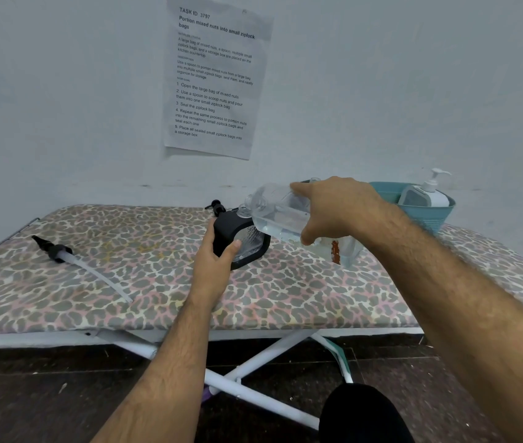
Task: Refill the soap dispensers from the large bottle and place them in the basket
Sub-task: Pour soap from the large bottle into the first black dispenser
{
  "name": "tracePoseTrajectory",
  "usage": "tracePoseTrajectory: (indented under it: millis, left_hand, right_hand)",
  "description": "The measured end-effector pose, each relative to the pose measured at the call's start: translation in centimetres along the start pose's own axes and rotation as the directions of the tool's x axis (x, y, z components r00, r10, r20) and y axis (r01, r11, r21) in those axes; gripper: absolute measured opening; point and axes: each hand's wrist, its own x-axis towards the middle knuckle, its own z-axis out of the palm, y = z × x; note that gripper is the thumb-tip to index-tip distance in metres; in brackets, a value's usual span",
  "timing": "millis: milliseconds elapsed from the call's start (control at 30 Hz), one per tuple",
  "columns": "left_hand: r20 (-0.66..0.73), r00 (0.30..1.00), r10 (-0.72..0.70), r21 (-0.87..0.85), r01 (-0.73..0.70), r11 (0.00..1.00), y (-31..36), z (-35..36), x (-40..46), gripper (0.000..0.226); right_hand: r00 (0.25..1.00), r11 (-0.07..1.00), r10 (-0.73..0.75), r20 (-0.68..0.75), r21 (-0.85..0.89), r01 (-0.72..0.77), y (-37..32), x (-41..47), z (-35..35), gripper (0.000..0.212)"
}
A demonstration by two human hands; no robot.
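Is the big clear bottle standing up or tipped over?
Tipped. The right hand holds the big clear bottle on its side, its neck down at the open top of the black dispenser, which the left hand grips.

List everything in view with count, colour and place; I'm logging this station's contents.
large bottle: 1, clear, tilted over the black dispenser's neck
black dispenser: 1, black and clear, board centre, pump off
pump: 1, black with clear tube, lying board left
second pump: 1, black, behind the dispenser
basket: 1, teal, board far right
white dispenser: 1, white, inside basket
board: 1, leopard print
paper: 1, white, wall
left hand: grips black dispenser
right hand: holds large bottle
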Motion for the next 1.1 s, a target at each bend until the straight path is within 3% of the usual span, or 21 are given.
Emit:
tracePoseTrajectory:
  millis: [467, 1100]
  left_hand:
    - [-0.003, 1.000, -0.002, 0.005, 0.002, 1.000, -0.05, -0.03, 0.03, 0.065]
    - [0.007, 1.000, -0.003, 0.016, 0.002, 1.000, -0.14, -0.09, 0.05, 0.065]
  right_hand:
    - [1.000, 1.000, 0.016, 0.019, 0.003, -0.016, -0.14, 0.03, -0.11, 0.081]
    - [0.999, 1.000, 0.016, 0.033, 0.004, -0.016, -0.10, 0.18, -0.08, 0.089]
